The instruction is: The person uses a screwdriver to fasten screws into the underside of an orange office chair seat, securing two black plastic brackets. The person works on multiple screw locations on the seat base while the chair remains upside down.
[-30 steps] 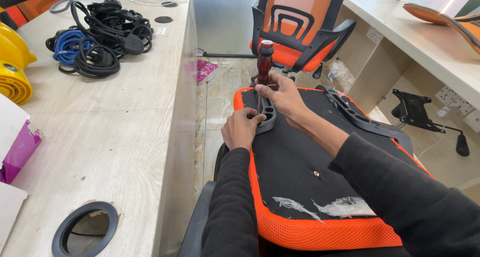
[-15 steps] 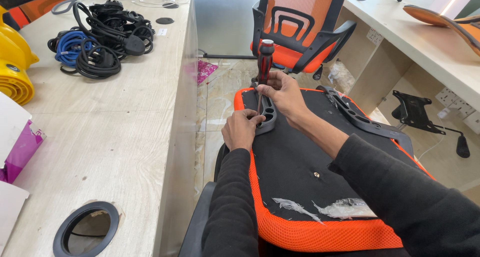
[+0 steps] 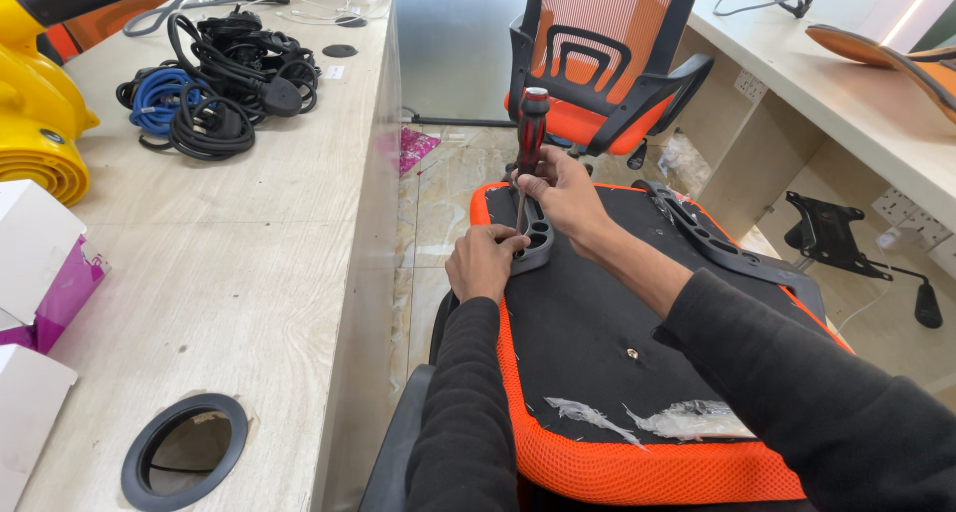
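Long pale worktop (image 3: 229, 273) runs down my left, cable hole (image 3: 184, 452) cut in the near end. Orange mesh office chair (image 3: 597, 64) stands upright ahead on the floor; a second worktop (image 3: 856, 94) sits on the right. Upturned chair seat (image 3: 617, 363) lies in front of me, black underside up, orange mesh edge round it, torn plastic scraps at the near edge. Looks stiff and fairly heavy, stays put without holding. Black armrest (image 3: 727, 248) lies across the right side of the seat. Yellow blower (image 3: 35, 124) at far left on the worktop, tangle of black and blue cables (image 3: 214, 89) behind it, white boxes with purple wrap (image 3: 40, 273) nearer. Black metal bracket (image 3: 832, 238) on the floor at right.

Grey armrest bracket (image 3: 538, 238) sits at the far left corner of the seat underside. Rigid plastic or metal, light I'd guess, best pinned flat from its outer edge. My left hand (image 3: 485, 263) is on it, fingers curled closed over its near edge, pressing down. My right hand (image 3: 563, 188) is wrapped tight round the screwdriver (image 3: 530, 133), red and black handle upright, shaft pointing down into the bracket. Handle looks grippy, hold low on it for control. Tip hidden behind my left fingers, can't tell if it's seated in a screw.
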